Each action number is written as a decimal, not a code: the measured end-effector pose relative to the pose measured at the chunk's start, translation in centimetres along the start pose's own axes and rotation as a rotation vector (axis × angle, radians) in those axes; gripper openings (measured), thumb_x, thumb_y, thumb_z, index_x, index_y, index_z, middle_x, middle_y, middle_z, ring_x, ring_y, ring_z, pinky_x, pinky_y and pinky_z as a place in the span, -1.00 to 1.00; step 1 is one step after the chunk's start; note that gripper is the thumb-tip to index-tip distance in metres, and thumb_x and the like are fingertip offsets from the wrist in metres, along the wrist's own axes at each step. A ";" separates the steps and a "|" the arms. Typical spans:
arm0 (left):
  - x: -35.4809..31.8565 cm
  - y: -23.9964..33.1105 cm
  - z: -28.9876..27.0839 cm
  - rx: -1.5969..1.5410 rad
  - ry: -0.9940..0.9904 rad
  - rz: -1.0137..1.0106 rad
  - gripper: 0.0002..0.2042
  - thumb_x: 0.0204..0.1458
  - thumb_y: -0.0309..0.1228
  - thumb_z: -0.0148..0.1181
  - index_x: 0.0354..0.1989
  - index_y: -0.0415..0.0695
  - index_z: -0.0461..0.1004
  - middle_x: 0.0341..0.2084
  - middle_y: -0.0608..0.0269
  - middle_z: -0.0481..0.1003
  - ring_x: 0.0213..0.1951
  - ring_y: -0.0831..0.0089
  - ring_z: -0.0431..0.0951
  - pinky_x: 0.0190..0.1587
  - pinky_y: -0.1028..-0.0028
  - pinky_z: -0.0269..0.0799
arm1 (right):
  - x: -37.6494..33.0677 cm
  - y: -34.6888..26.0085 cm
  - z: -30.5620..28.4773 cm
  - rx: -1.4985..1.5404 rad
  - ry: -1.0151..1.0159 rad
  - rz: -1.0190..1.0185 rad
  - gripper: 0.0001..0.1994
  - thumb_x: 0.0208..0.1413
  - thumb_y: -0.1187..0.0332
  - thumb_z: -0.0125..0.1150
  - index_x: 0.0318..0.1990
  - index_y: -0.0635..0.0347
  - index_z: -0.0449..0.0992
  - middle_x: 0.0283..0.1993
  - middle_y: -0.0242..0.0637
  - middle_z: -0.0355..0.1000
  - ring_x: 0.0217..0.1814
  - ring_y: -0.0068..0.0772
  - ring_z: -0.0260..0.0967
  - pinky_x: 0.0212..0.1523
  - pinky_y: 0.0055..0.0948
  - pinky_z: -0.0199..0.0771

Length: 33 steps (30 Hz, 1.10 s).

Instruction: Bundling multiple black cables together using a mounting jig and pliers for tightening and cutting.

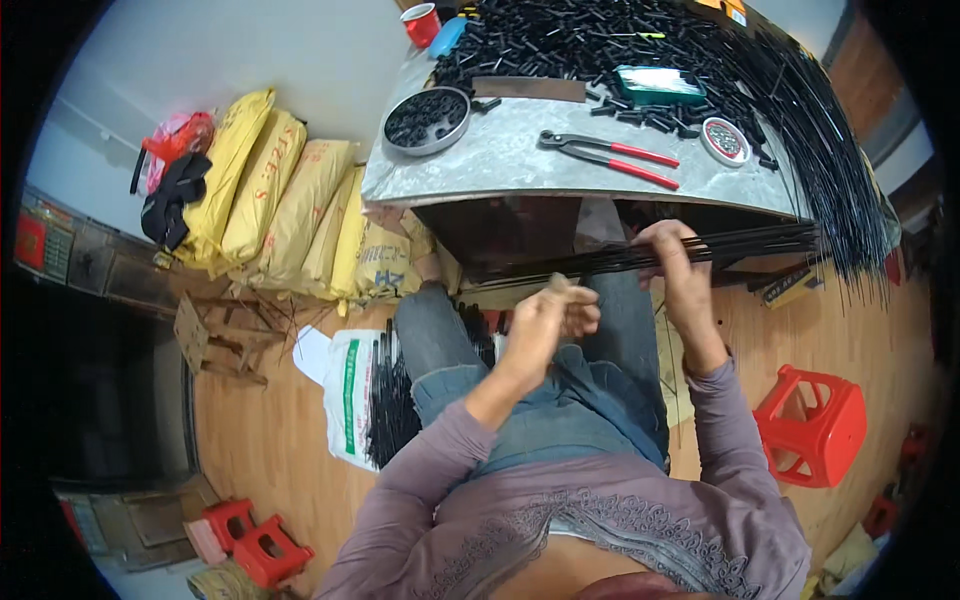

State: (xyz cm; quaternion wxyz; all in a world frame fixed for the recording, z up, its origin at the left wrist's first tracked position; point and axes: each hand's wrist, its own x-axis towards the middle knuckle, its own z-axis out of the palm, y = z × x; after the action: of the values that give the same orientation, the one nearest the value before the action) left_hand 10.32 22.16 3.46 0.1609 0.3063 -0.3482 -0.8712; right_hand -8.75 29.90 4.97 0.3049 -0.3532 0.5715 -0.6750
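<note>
My right hand (676, 262) is closed around a bundle of thin black rods (760, 243) that runs level in front of the metal-topped table (500, 165), its ends reaching left toward my other hand. My left hand (556, 315) sits lower, above my lap, with fingers curled at the left tips of the rods; whether it pinches one rod or a small part I cannot tell. On the table lie red-handled pincers (612, 155), a round tin of black pieces (427, 120), a small round tin (725, 140), a teal box (658, 85) and a heap of short black tubes (570, 40).
Long black rods (845, 150) drape over the table's right side. Yellow sacks (280, 205) lean at the left wall. A white bag with black rods (375, 395) lies by my left leg. A red stool (812, 425) stands at right, small red stools (255, 540) at lower left.
</note>
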 end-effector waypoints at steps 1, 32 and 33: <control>-0.6 0.4 1.4 0.363 0.044 0.426 -0.38 0.08 0.17 -0.02 -0.11 -0.27 0.44 -0.26 0.11 0.48 -0.19 0.30 0.50 -0.16 0.39 0.45 | -0.4 0.2 1.3 -0.141 -0.012 0.019 -0.79 0.27 0.29 -0.02 -0.32 0.22 0.44 -0.38 -0.35 0.39 -0.51 -0.66 0.31 -0.58 -0.65 0.32; -1.5 5.2 -4.0 0.233 -0.052 0.698 -0.62 0.13 -0.10 0.14 -0.50 -0.19 0.43 -0.54 0.40 0.33 -0.48 0.66 0.32 -0.39 0.67 0.23 | -0.1 -0.9 9.3 0.098 -0.670 0.225 -0.80 -0.03 0.30 0.36 -0.41 0.24 0.53 -0.45 -0.53 0.40 -0.38 -0.72 0.29 -0.33 -0.61 0.34; -1.4 5.6 -4.3 0.149 -0.234 0.650 -0.57 0.14 -0.03 0.10 -0.52 -0.20 0.41 -0.54 0.39 0.33 -0.48 0.65 0.32 -0.39 0.68 0.22 | 0.1 -0.8 9.0 0.102 -0.669 0.225 -0.80 -0.03 0.30 0.36 -0.41 0.24 0.53 -0.45 -0.53 0.40 -0.38 -0.72 0.29 -0.33 -0.61 0.34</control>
State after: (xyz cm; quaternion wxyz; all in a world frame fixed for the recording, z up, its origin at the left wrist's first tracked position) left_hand 14.50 16.75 5.54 0.3659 0.0885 -0.5063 -0.7759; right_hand -1.37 24.94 6.69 0.5650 -0.4737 0.4410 -0.5117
